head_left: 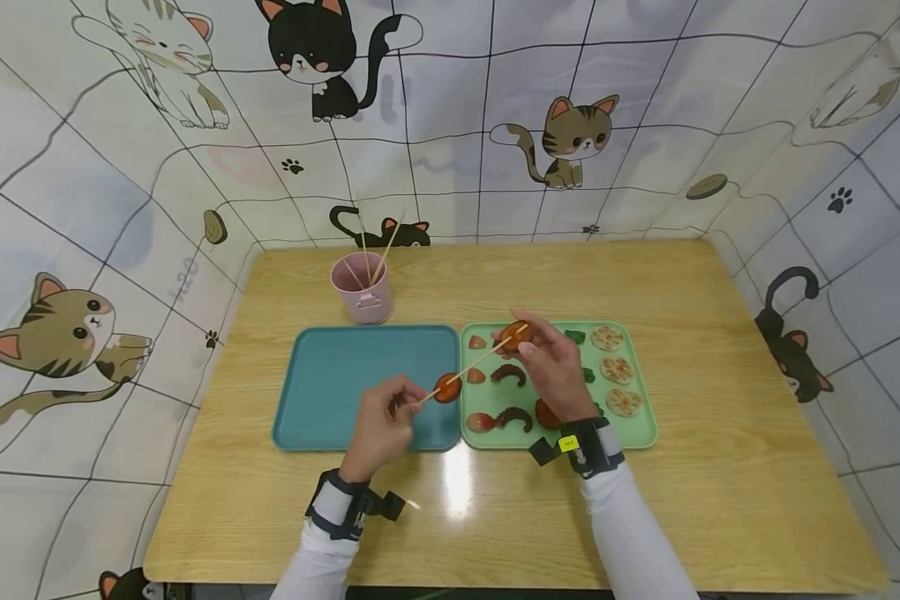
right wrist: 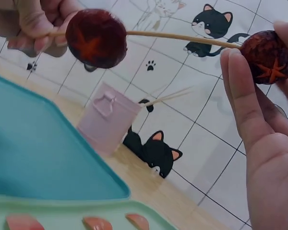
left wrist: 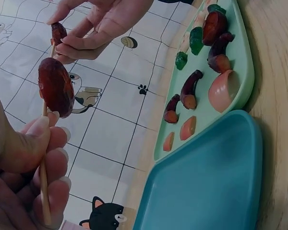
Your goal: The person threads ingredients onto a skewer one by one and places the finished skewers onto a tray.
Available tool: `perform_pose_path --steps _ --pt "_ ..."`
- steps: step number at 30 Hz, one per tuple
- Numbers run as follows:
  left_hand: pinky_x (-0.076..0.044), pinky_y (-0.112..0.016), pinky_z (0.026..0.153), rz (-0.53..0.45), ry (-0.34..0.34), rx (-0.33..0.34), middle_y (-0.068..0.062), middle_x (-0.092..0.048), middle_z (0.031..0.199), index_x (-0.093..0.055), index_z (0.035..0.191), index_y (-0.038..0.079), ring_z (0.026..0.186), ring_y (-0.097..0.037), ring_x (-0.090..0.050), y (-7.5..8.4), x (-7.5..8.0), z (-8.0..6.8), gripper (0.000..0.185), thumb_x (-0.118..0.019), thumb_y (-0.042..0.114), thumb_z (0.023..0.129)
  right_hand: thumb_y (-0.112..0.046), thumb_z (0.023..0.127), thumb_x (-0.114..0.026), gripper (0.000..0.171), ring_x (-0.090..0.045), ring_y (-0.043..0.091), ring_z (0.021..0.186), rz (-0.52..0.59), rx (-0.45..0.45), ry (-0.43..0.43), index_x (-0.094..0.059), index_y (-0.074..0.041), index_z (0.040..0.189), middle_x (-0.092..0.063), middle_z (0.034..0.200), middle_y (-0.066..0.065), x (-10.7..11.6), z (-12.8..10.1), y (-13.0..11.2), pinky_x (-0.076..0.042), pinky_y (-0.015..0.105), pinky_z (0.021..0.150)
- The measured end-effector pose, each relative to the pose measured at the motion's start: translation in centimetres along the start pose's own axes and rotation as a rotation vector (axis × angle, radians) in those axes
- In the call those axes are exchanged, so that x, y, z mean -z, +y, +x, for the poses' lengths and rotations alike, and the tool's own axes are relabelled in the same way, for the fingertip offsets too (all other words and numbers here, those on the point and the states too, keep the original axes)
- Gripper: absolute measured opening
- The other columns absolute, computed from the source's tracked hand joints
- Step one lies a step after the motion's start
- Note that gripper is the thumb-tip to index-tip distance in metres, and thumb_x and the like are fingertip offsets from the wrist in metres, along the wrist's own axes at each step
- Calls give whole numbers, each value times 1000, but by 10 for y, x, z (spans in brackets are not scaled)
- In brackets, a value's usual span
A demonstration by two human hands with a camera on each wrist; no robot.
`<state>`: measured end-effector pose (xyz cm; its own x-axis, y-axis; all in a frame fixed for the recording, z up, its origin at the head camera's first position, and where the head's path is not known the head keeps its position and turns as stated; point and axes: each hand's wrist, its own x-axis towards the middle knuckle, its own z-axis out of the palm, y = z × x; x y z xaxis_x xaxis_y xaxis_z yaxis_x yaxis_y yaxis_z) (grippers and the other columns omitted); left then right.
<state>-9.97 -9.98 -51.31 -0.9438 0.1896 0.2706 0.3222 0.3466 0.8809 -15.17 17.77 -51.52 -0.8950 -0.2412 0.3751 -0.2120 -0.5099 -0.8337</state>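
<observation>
Over the trays, my left hand (head_left: 382,425) grips the lower end of a wooden skewer (head_left: 483,360) between thumb and fingers. One brown shiitake mushroom cap (right wrist: 96,38) with a star cut sits on the stick just beyond that hand. At the other end, my right hand (head_left: 558,375) pinches a second star-cut mushroom cap (right wrist: 269,57) by its edges. The stick reaches this cap, and in the head view its tip shows over the cap. Below the right hand lies a green tray (head_left: 643,432) with food pieces, partly covered by that hand.
A bare blue tray (head_left: 367,387) adjoins the green one. The green tray carries dark curled tentacle pieces (head_left: 513,417), pale round slices (head_left: 617,370), green pieces (left wrist: 196,40) and reddish pieces (left wrist: 224,91). Behind the trays stands a pink bucket (head_left: 367,307) with several skewers.
</observation>
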Motion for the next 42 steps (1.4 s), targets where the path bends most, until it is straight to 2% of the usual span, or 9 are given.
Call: perform_pose_path --steps 3,7,11,14,17,22,28,35,42 --pt "-40 -23 53 4 6 -9 -3 -66 74 -71 87 13 59 -12 -53 0 -1 1 35 -61 -20 84 -3 102 -50 42 -67 21 120 -44 -1 26 -53 -1 144 -70 127 12 1 0 -1 -54 32 102" --pt "-46 -24 54 -31 2 -9 -11 -67 74 -71 87 10 60 -19 -59 0 -6 0 34 -61 -22 81 -5 104 -50 39 -64 23 126 7 4 42 -56 -2 142 -69 129 12 -4 0 -1 -51 33 107" --pt "-49 -24 56 -67 4 17 -12 -67 74 -71 87 9 61 -17 -60 1 -9 -1 32 -61 -21 82 -6 106 -48 40 -63 22 128 32 24 36 -53 1 145 -68 131 13 -7 -1 -1 -50 32 109" --pt "-48 -24 57 -81 5 37 -13 -66 75 -70 87 9 61 -16 -59 2 -10 -2 33 -60 -22 82 -6 106 -47 40 -63 21 128 -17 27 40 -52 2 146 -69 130 12 -7 -3 -1 -50 32 108" --pt "-48 -24 57 -88 -1 43 -17 -65 75 -70 87 8 61 -23 -59 3 -9 -3 33 -59 -23 81 -9 106 -50 41 -63 20 128 -48 22 44 -51 3 146 -70 130 11 -7 -4 -1 -50 33 109" --pt "-48 -25 57 -67 0 51 -9 -66 75 -71 87 8 62 -18 -59 3 -9 -1 32 -59 -21 83 -17 106 -55 45 -64 21 127 -49 14 59 -50 5 146 -70 129 11 -6 -3 1 -51 33 107" --pt "-48 -25 57 -52 -15 67 -10 -66 75 -71 87 10 62 -17 -59 0 -7 1 33 -59 -20 84 -9 105 -51 46 -64 20 127 -136 6 59 -47 6 148 -70 132 11 -6 -4 0 -53 32 105" --pt "-48 -25 57 -76 2 94 -19 -66 78 -70 86 9 63 -18 -59 -2 -8 0 36 -54 -22 82 -12 106 -54 45 -67 23 123 -201 13 92 -49 6 147 -66 130 29 -7 -5 3 -56 34 101" --pt "-49 -25 55 -37 39 49 -13 -66 76 -69 85 8 61 -13 -58 0 -11 1 37 -51 -24 80 -15 106 -57 44 -70 20 117 -223 -7 147 -52 5 145 -69 127 25 -7 -7 2 -57 34 98"
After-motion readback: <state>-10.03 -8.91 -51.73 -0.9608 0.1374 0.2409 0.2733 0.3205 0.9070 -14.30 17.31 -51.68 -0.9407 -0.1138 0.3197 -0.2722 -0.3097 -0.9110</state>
